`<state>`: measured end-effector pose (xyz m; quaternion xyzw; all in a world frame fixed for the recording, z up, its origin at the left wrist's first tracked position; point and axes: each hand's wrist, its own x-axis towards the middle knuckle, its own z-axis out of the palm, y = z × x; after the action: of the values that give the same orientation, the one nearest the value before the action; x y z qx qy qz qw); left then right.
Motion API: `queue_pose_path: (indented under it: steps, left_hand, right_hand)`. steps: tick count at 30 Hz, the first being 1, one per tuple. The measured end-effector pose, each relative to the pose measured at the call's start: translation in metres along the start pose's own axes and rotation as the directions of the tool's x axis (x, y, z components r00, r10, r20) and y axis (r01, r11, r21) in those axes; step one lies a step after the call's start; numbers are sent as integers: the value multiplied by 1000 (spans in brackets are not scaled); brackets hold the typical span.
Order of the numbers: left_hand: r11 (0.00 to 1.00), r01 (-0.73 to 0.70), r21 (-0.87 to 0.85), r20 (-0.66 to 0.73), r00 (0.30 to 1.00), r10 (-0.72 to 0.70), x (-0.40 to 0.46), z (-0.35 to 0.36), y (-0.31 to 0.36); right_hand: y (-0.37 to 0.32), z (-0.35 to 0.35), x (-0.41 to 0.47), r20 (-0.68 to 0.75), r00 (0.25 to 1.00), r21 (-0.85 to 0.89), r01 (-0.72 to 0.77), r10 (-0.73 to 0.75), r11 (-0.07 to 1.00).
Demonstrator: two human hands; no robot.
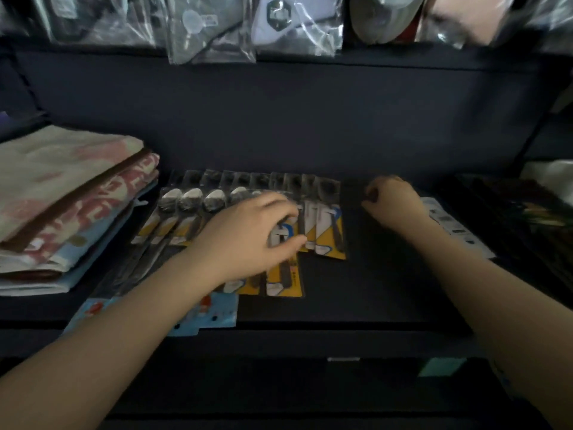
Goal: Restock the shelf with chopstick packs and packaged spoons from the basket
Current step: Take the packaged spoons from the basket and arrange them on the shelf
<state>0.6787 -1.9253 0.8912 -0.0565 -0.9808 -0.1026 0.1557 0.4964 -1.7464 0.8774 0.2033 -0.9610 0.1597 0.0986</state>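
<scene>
A row of several packaged spoons (192, 209) on yellow cards lies side by side on the dark shelf (356, 293). Two more spoon packs (283, 282) lie nearer the front edge. My left hand (248, 237) rests on the middle of the row, thumb and fingers pinched on one spoon pack (282, 233). My right hand (392, 203) is on the shelf just right of the rightmost spoon pack (330, 234), fingers curled shut; I cannot see anything in it. Long dark packs with white labels (449, 223), possibly chopsticks, lie at the right. No basket is in view.
Folded towels (62, 206) are stacked at the left of the shelf. Light blue packs (217, 316) overhang the front edge under my left forearm. Bagged goods (217, 29) hang from above. Bare shelf shows between the spoon row and the right packs.
</scene>
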Motion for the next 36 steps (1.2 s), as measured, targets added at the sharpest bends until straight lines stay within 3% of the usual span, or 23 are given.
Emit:
queue_pose_path:
  steps: [3,7,11,16,22,26,29,33,36]
  left_hand:
    - [998,-64,-16,11,998,65,22,8,17]
    - [990,-140,-12,56,989,140,45,21,39]
    - [987,-158,-17,48,986,159,61,25,51]
    - [985,-171,-9,-16,985,171,74,25,59]
    - [989,-146,-8,-42,989,145,86,24,61]
    - [991,-130,19,-30,991,130,89,28,59]
    - [987,-158,34,-43,986,159,96,28,66]
    - [983,-159,93,-200,964,175,103,19,79]
    - [986,-123,108,-243,959,146,97,11,80]
  right_hand:
    - [35,-14,-10,20,978,-262,-196,208,945]
    - [70,-17,-20,87,928,-274,-328,363,904]
    - [75,-17,-26,45,988,-368,-121,148,922]
    - [60,-30,-27,18,998,-338,58,-56,939]
    - [55,-25,-36,-20,985,-333,154,-171,930]
    - [63,-33,-34,136,985,-109,123,-108,986]
    - [61,-47,-33,70,980,-77,193,-188,978]
    - [47,-72,-35,-82,910,-249,376,-406,893]
    - [33,-86,-37,-158,809,-209,534,-567,820]
